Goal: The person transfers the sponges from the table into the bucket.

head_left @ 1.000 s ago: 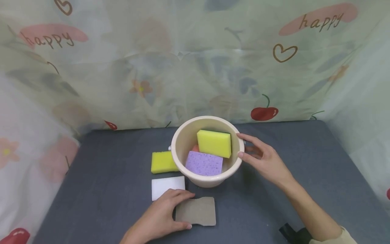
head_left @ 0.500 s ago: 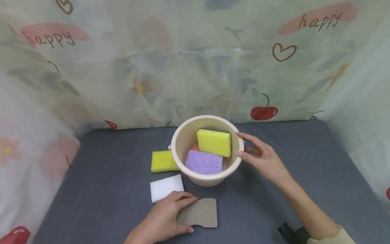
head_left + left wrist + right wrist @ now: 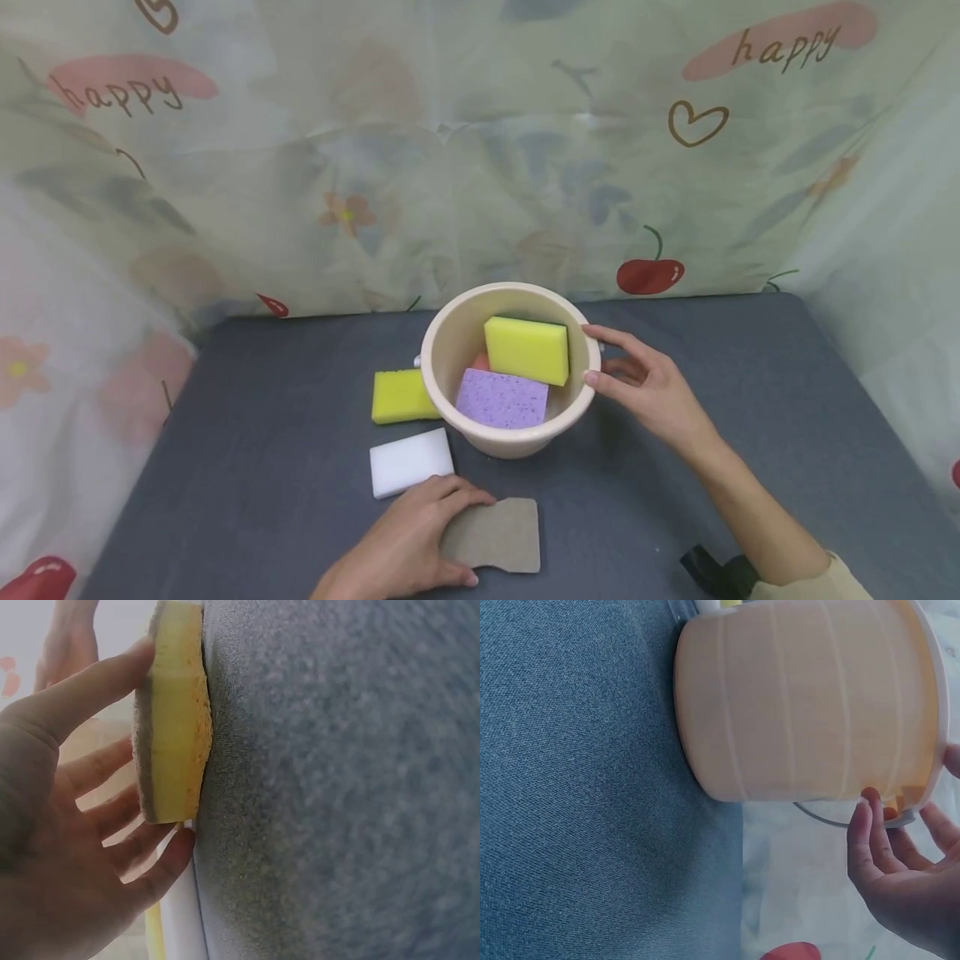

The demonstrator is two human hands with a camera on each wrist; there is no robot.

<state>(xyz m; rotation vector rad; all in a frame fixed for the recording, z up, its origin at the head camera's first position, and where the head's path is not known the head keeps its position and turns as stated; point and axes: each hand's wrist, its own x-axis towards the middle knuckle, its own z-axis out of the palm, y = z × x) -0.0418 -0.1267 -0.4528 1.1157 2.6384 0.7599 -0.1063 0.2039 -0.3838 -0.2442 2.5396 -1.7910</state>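
Observation:
My left hand (image 3: 408, 537) holds a grey-topped sponge (image 3: 495, 535) between thumb and fingers on the dark table. From the side, in the left wrist view, this sponge (image 3: 176, 712) shows yellow layers under its grey face and lies close to the cloth. My right hand (image 3: 656, 396) grips the right rim of a cream bucket (image 3: 510, 442); in the right wrist view its fingers (image 3: 881, 859) sit by the rim and handle joint. Inside the bucket are a purple sponge (image 3: 502, 400), a yellow sponge (image 3: 527, 352) and a mostly hidden reddish piece (image 3: 481, 363).
Left of the bucket lies another yellow sponge (image 3: 403, 397), partly covered by the bucket's side. A white sponge (image 3: 411, 462) rests just beyond my left hand. A patterned curtain (image 3: 442, 167) encloses the table (image 3: 262, 450). A black strap (image 3: 712, 571) is near my right forearm.
My left hand and the grey-topped sponge have shifted slightly right and toward the near edge. The white sponge has turned a little. My right hand stays on the bucket rim.

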